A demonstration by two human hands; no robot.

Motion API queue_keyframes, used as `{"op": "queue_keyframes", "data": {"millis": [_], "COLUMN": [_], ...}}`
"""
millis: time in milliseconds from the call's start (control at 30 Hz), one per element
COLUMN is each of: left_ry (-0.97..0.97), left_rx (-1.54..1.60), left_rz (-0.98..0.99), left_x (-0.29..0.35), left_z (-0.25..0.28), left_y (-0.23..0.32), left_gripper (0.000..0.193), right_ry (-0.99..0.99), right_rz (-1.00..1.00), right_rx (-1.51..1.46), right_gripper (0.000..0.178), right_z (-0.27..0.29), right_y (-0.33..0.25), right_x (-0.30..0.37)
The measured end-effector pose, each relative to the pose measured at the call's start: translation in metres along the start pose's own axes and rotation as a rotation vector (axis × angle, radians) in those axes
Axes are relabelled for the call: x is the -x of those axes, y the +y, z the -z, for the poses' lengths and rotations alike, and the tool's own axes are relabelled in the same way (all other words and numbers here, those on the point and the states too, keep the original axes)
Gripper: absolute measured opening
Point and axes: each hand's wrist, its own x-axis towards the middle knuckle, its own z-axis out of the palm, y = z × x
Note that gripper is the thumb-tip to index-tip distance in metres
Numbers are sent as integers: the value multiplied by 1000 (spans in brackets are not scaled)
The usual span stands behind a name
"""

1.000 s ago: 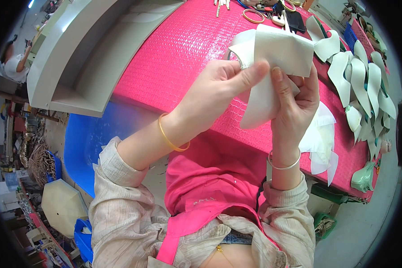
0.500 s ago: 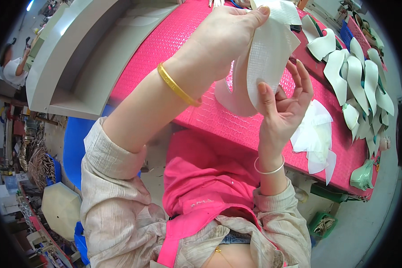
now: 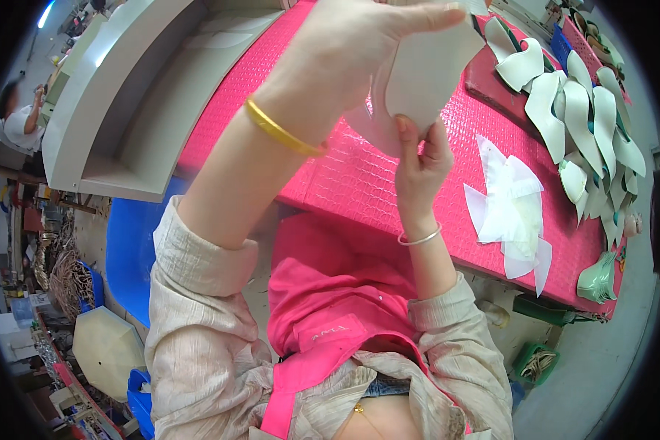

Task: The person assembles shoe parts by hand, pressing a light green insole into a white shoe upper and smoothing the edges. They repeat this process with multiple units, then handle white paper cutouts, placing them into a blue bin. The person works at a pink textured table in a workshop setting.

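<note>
Between my hands, above the table, is a curved white sheet piece (image 3: 427, 77) that looks like a cut shoe-upper part. My left hand (image 3: 356, 51), wearing a gold bangle, grips its upper left side; the thumb stretches across the top and the other fingers are partly hidden. With thumb and fingers, my right hand (image 3: 422, 158), with a silver bangle, pinches the lower edge. Thin translucent white sheets (image 3: 507, 209) lie in a loose, overlapping heap on the table, right of my right hand.
The pink textured table (image 3: 374, 183) reaches forward from my apron. Many white curved pieces (image 3: 581, 128) lie overlapped along its right side, near a pale green stack (image 3: 598, 279). A grey open-fronted cabinet (image 3: 136, 139) stands left, beside a blue chair (image 3: 125, 249). A person (image 3: 23, 121) sits far left.
A glossy gridded layer on the white piece no longer shows; its face is now matte. The sheet heap has another translucent piece at its upper left. My right hand has shifted left and closed.
</note>
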Motion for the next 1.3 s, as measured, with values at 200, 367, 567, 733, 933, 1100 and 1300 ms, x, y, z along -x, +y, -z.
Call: {"op": "queue_keyframes", "data": {"millis": [200,367,567,733,933,1100,1300], "left_ry": [14,-142,-76,-146,-225,-232,-137], "left_rx": [-366,-591,-619,-688,-550,-408,-42], "left_rz": [-476,-606,-443,-460,-404,-249,316], "left_x": [-16,-5,26,39,59,73,71], "left_z": [10,13,24,35,38,48,37], "left_y": [-40,-112,-162,-172,-164,-174,-148], "left_gripper": [19,19,20,18,18,24,32], "right_ry": [-203,-68,-182,-128,-190,-225,-345], "right_rz": [0,-486,-358,-332,-515,-596,-573], "right_rx": [183,-636,-782,-501,-322,-308,-289], "right_gripper": [32,40,23,13,16,14,9], "right_z": [-3,81,93,82,48,36,27], "right_y": [23,3,-26,-35,23,31,11], "right_x": [17,-53,-14,-29,-54,-33,-7]}}
